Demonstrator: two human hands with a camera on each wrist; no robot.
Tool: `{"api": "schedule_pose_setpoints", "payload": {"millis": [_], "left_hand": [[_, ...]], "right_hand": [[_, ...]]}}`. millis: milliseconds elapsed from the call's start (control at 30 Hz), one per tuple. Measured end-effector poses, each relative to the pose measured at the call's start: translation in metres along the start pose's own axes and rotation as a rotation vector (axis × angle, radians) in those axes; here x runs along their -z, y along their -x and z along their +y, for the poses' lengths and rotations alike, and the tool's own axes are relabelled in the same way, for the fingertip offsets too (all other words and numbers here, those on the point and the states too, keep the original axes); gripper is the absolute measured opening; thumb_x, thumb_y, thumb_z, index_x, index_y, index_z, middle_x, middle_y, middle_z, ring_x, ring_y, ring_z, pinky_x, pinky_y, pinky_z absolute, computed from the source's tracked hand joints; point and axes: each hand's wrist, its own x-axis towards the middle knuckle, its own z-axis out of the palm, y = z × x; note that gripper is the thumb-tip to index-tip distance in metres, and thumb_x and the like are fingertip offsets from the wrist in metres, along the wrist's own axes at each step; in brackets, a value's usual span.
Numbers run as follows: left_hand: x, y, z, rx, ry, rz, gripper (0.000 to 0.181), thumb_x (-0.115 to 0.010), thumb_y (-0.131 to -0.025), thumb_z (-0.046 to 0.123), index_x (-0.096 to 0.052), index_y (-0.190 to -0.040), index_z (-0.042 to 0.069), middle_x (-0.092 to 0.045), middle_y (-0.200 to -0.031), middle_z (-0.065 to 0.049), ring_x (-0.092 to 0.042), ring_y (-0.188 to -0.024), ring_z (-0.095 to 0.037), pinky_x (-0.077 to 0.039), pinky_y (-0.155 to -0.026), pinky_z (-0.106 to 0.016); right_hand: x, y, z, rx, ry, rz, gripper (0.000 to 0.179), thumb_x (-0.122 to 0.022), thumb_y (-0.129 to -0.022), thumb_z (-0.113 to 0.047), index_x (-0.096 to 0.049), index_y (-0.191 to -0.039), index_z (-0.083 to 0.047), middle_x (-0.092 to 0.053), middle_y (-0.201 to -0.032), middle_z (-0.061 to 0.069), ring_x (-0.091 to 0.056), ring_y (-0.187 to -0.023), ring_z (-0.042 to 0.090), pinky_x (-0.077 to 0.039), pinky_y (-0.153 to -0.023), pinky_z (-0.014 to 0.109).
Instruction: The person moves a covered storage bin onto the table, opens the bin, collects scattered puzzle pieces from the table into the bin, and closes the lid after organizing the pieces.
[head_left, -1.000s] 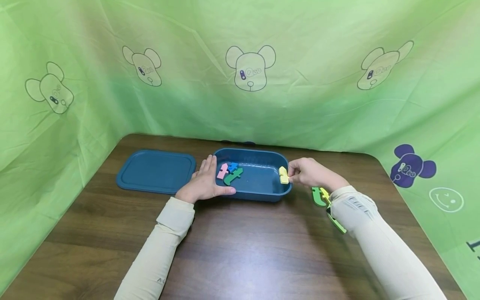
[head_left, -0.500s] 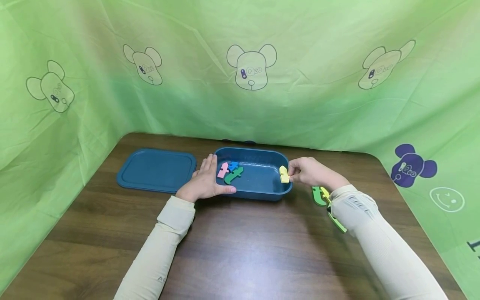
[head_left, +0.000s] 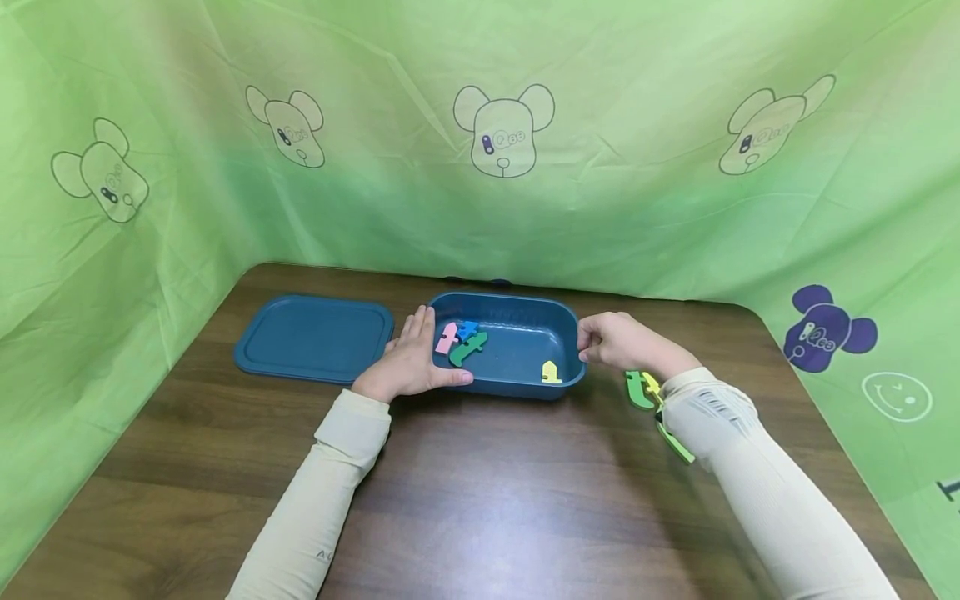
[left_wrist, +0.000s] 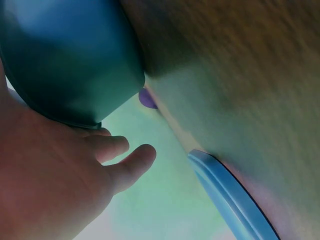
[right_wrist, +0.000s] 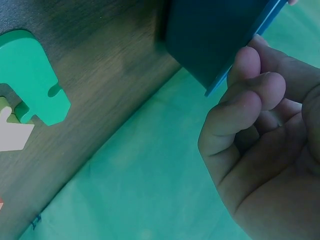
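Observation:
A blue plastic box (head_left: 510, 387) stands uncovered on the table. My left hand (head_left: 408, 362) rests against its left end, with straight fingers along the side and the thumb at the front rim. Close by the right rim is my right hand (head_left: 618, 342), its fingers curled and nothing between them; in the right wrist view the fingertips (right_wrist: 247, 60) are right at the box edge. Inside the box, a yellow notched piece (head_left: 551, 372) leans near the front right. Pink (head_left: 447, 339), blue (head_left: 468, 328) and green (head_left: 469, 350) pieces lie together at its left end.
The box's blue lid (head_left: 315, 337) lies flat to the left. Right of the box, a curved green piece (head_left: 639, 390), a yellow piece (head_left: 651, 385) and a light green piece (head_left: 675, 443) lie partly under the right forearm. A green printed curtain (head_left: 502, 225) surrounds the table.
My right hand has let go of the yellow piece, which has dropped from the right rim into the box. The left hand has kept its place.

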Motion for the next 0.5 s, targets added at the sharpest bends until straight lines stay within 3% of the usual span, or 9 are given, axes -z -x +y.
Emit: {"api": "schedule_pose_setpoints", "payload": {"millis": [300,500], "left_hand": [[-0.001,0.000,0.000,-0.003,0.008,-0.004,0.131,-0.071,-0.079,0.073,0.006,-0.161,0.005,0.009,-0.168,-0.013,0.005,-0.153,-0.032,-0.011,-0.118,-0.058],[0.000,0.000,0.000,-0.003,0.016,-0.006,0.131,-0.072,-0.079,0.072,0.006,-0.161,0.005,0.009,-0.168,-0.013,0.006,-0.153,-0.032,-0.011,-0.118,-0.058]], "right_hand": [[-0.002,0.006,0.003,-0.003,0.021,0.063,0.021,-0.075,-0.084,-0.001,-0.062,-0.075,-0.014,-0.061,-0.068,-0.006,-0.051,-0.063,0.013,-0.043,-0.061,0.034],[0.002,0.020,0.019,-0.062,0.029,0.103,0.020,-0.075,-0.087,-0.003,-0.063,-0.075,-0.015,-0.063,-0.069,-0.007,-0.053,-0.064,0.013,-0.043,-0.062,0.034]]}}
